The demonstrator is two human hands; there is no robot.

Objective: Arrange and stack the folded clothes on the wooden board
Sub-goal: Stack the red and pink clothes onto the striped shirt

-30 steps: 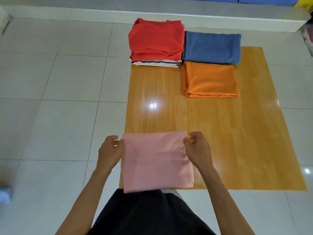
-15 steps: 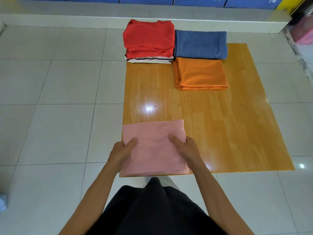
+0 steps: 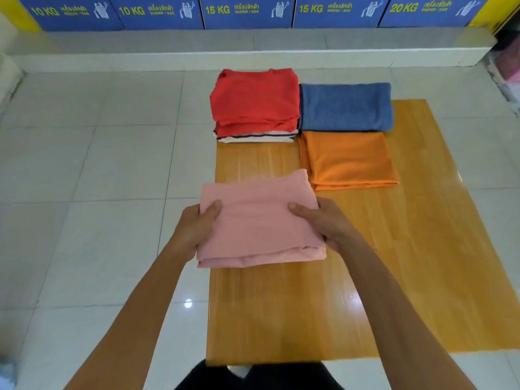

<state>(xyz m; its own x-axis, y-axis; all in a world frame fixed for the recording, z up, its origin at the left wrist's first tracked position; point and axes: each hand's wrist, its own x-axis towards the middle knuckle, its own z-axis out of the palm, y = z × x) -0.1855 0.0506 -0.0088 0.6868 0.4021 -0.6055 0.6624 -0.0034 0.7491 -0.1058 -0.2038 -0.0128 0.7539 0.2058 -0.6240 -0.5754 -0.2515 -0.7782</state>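
Note:
A folded pink cloth (image 3: 259, 220) is held up above the wooden board (image 3: 408, 263), over its left middle. My left hand (image 3: 197, 226) grips its left edge and my right hand (image 3: 323, 220) grips its right edge, thumbs on top. At the board's far left corner stands a stack topped by a red cloth (image 3: 254, 101), with a white striped cloth (image 3: 253, 137) under it. A folded blue cloth (image 3: 344, 106) lies to its right. A folded orange cloth (image 3: 347, 160) lies flat in front of the blue one.
The board lies on a pale tiled floor (image 3: 98, 192). A low white step (image 3: 253, 56) runs along the back, with blue washer panels (image 3: 247, 11) marked 10, 15 and 20 KG above it. My dark shorts (image 3: 253, 378) show at the bottom edge.
Both hands took hold of the pink cloth's sides, lifted it off the board's near left corner and carried it forward toward the stacks.

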